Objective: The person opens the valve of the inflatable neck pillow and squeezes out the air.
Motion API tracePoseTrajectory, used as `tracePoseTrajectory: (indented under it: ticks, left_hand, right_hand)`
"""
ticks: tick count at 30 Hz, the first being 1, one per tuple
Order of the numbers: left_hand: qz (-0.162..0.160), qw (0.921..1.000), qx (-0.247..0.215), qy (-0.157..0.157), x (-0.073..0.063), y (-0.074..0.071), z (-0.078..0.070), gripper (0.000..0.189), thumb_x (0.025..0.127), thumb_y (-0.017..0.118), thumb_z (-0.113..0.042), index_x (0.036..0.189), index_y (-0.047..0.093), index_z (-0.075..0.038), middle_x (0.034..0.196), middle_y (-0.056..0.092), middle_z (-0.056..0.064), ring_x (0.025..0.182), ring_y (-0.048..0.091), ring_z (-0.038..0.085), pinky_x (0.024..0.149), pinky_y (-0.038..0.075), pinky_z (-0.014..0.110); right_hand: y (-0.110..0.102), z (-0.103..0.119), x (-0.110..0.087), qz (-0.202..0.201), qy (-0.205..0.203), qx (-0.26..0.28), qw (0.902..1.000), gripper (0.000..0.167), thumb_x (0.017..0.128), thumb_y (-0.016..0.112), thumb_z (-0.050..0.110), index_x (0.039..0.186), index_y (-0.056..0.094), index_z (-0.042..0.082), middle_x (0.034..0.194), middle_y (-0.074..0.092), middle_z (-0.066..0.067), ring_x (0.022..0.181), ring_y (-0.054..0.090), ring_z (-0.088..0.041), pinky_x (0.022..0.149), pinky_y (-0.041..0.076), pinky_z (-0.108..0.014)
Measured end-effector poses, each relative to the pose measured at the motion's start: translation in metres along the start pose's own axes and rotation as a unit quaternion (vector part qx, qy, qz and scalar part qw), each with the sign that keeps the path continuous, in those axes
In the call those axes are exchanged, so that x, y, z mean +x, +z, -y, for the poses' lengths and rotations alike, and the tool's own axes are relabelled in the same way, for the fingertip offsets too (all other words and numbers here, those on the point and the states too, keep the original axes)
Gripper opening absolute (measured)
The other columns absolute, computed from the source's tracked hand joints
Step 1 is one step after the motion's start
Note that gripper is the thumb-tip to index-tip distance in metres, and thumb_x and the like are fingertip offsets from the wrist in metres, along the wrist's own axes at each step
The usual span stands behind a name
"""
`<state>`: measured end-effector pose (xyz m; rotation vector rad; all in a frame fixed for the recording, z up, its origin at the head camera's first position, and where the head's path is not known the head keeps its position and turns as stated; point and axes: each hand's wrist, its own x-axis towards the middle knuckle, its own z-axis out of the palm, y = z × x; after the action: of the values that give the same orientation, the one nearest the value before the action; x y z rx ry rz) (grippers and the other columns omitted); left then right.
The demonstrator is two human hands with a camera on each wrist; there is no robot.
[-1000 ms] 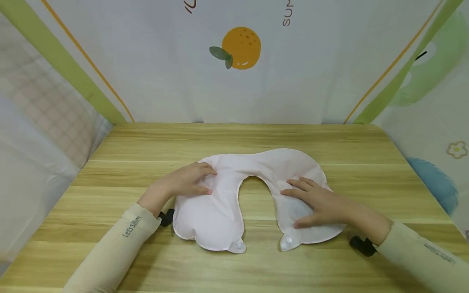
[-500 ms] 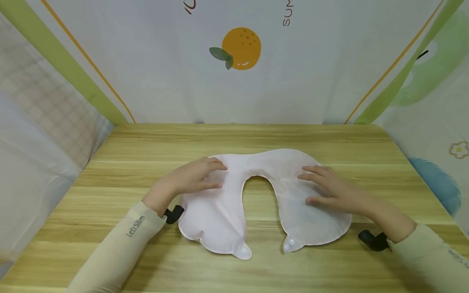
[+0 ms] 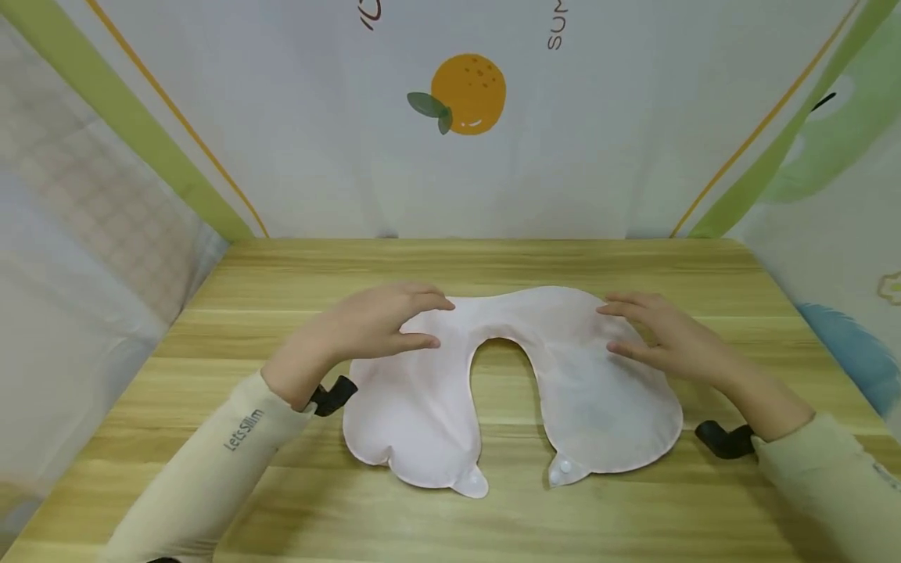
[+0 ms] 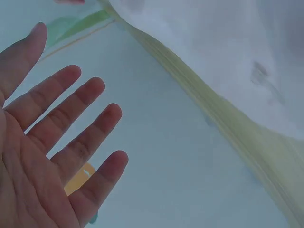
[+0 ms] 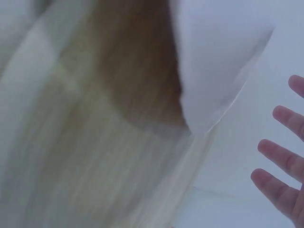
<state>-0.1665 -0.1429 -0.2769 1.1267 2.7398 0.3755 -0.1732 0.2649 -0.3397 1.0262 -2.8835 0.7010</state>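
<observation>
The left sleeve [image 3: 218, 469] and the right sleeve [image 3: 831, 477], both cream, lead up to your bare hands; a black fitting [image 3: 334, 396] shows at each wrist. Your left hand [image 3: 373, 322] is held over the far left part of the pale pink U-shaped pillow [image 3: 422, 422], fingers straight and spread. Your right hand [image 3: 672, 338] is held over its far right edge, fingers also spread. The pillow lies flat on the middle of the wood-grain table [image 3: 514, 524], its opening and two end tabs facing you.

Beyond the table's far edge, a white cloth backdrop [image 3: 591, 156] carries a printed orange [image 3: 470, 94] between green bands [image 3: 141, 133]. A pale checked cloth [image 3: 105, 203] hangs at the left; at the right, a printed cloth shows a green figure [image 3: 823, 164].

Note the limits of view: a dark item [image 3: 163, 560] at the bottom edge is cut off and cannot be identified. Your right wrist view shows only four digits, and the table is blurred there. Your hands cover parts of the pillow's outline. The brown lettering [image 3: 558, 23] runs off the top edge
</observation>
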Motion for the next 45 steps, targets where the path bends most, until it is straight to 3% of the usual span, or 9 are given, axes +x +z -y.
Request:
tracePoseTrajectory:
  ticks: [9,22,32,45]
  left_hand:
    - [0.020,0.9960,-0.007,0.087,0.056,0.021,-0.016,0.034,0.097,0.066,-0.026,0.124,0.066,-0.006,0.127,0.064,0.003,0.122,0.060,0.020,0.107,0.046,0.035]
    - [0.039,0.9902,-0.004,0.134,0.121,0.044,-0.037,0.024,0.097,0.065,-0.022,0.119,0.070,-0.014,0.123,0.067,-0.003,0.118,0.060,0.014,0.105,0.045,0.026]
    - [0.064,0.9846,-0.014,0.162,0.147,0.065,-0.050,0.019,0.096,0.065,-0.017,0.113,0.075,-0.017,0.120,0.068,-0.003,0.117,0.060,0.013,0.106,0.043,0.023]
    - [0.104,0.9860,-0.004,0.130,0.154,0.081,-0.054,0.023,0.093,0.070,-0.020,0.116,0.073,-0.016,0.125,0.068,-0.003,0.119,0.058,0.013,0.108,0.042,0.025]
  right_hand:
    - [0.004,-0.008,0.011,0.013,0.007,0.007,0.9999,0.050,0.091,0.073,0.027,0.135,0.059,0.006,0.145,0.050,-0.024,0.133,0.044,-0.046,0.105,0.037,-0.064]
    - [0.009,-0.014,0.017,0.036,0.037,0.047,0.9975,0.052,0.089,0.074,0.030,0.134,0.061,0.007,0.147,0.049,-0.023,0.136,0.041,-0.046,0.107,0.034,-0.066]
    - [0.023,-0.020,0.020,0.034,0.008,0.048,0.9982,0.047,0.086,0.077,0.022,0.128,0.064,0.005,0.140,0.055,-0.024,0.134,0.043,-0.049,0.107,0.035,-0.066]
    - [0.029,-0.022,0.022,0.068,0.006,0.041,0.9968,0.045,0.090,0.074,0.023,0.130,0.063,0.004,0.142,0.052,-0.027,0.134,0.042,-0.050,0.109,0.033,-0.067]
